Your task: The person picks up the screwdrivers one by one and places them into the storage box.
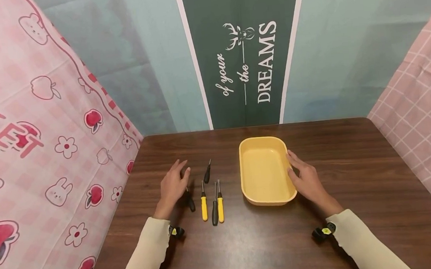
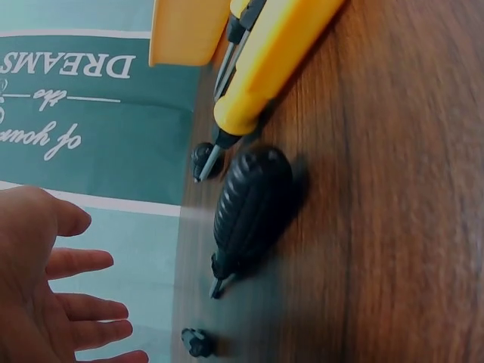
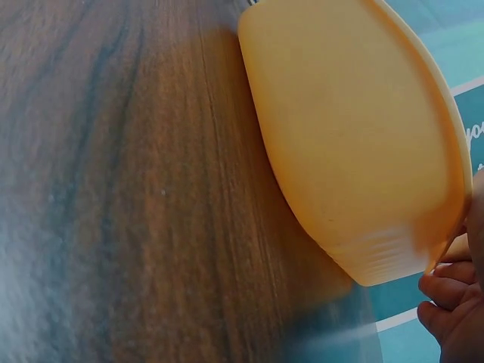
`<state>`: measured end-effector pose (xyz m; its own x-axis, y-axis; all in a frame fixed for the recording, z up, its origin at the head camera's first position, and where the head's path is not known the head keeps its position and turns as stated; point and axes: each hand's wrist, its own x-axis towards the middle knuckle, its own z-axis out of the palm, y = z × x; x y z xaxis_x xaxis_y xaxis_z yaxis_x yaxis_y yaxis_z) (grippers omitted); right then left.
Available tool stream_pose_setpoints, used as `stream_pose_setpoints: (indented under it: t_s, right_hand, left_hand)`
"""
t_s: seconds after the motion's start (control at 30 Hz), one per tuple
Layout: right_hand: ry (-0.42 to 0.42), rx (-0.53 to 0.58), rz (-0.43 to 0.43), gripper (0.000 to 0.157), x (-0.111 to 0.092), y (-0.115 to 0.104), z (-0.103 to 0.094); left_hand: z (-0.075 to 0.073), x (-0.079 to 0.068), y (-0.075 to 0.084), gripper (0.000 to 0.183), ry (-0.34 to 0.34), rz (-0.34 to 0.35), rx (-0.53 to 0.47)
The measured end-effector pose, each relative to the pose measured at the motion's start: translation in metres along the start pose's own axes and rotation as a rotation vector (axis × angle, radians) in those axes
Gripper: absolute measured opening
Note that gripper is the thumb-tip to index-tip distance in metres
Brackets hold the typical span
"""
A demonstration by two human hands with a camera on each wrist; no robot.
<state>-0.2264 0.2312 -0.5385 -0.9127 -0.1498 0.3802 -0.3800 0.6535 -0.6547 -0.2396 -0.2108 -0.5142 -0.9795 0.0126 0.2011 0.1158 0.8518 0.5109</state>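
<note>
My left hand is over the table's left part with fingers spread, holding nothing. Just beside it lies a black-handled screwdriver, its tip partly hidden by the hand. In the left wrist view, the same ribbed black handle is below the fingers, near a small dark knobbed end. To the right lie two yellow-handled screwdrivers, a long black screwdriver and a short black one. My right hand grips the right rim of a yellow plastic basin, fingers curled at its edge.
The brown wooden table ends at a hanging cloth with a dark green panel. Pink patterned cloth borders the left side and pink checked cloth the right. The basin holds nothing inside.
</note>
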Motion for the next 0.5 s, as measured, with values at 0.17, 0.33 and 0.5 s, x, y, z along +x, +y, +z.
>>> stream_pose_setpoints:
  t_s: [0.17,0.33,0.5]
  right_hand:
    - [0.006,-0.003,0.0,0.049,0.0,0.0,0.0]
    - [0.001,0.002,0.01,0.049,0.0,0.001,0.001]
    - [0.01,0.002,0.019,0.049,0.0,0.004,0.003]
  left_hand:
    - [0.0,-0.002,-0.007,0.04,0.023,-0.017,0.026]
    - [0.003,-0.003,-0.013,0.04,0.054,-0.024,0.06]
    - [0.006,-0.004,-0.019,0.044,0.103,-0.019,0.103]
